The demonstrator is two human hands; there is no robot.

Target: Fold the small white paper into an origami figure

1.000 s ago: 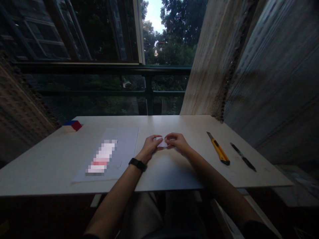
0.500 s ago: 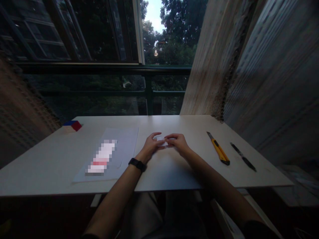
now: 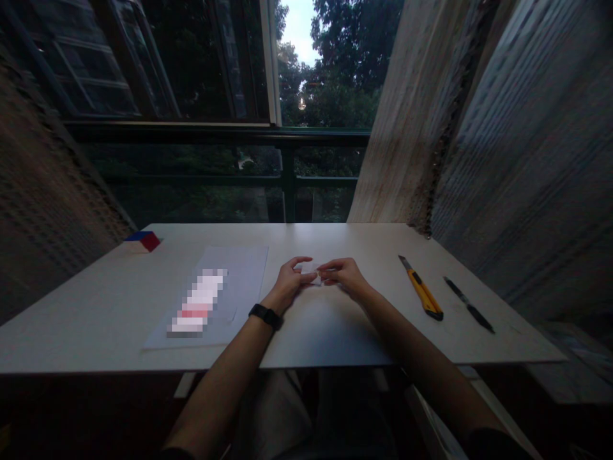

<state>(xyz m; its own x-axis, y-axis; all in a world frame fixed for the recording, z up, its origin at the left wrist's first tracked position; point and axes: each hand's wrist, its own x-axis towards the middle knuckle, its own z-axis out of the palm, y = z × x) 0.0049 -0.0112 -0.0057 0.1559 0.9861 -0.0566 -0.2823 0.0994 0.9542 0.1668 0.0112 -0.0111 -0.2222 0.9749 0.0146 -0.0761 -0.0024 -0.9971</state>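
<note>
A small folded piece of white paper (image 3: 313, 274) lies low over the middle of the white table (image 3: 335, 326), pinched from both sides. My left hand (image 3: 290, 282), with a black band on its wrist, grips the paper's left side with thumb and fingers. My right hand (image 3: 343, 275) pinches the paper's right side, fingers curled. The two hands nearly touch. Most of the paper is hidden between the fingers.
A white sheet (image 3: 215, 294) with a blurred patch lies left of my hands. A yellow utility knife (image 3: 422, 294) and a black pen (image 3: 468, 304) lie to the right. A red and blue block (image 3: 142, 239) sits at the far left corner. Walls flank the table; a railing stands behind.
My hands have closed further over the paper, pressing it lower and flatter toward the table, so less of it shows. The view shifted slightly.
</note>
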